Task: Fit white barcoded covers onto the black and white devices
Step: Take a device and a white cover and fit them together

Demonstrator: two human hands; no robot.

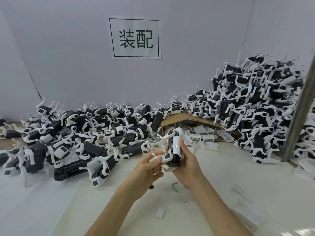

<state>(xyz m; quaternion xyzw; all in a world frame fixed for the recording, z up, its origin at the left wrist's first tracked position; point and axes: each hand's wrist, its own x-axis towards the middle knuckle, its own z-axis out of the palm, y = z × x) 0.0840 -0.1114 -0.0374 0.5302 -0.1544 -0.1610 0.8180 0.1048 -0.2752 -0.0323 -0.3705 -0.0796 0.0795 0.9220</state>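
Cardboard box of white barcoded covers lies on the worktop, hemmed by heaps of black and white devices. In front of it, the right hand wraps its grip round one device; the left hand pinches its white leg.

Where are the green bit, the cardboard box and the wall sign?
green bit (175, 187): head view, its curved middle.
cardboard box (187, 117): head view, its brown top flap.
wall sign (135, 39): head view, white paper between the characters.

"装配" on wall sign
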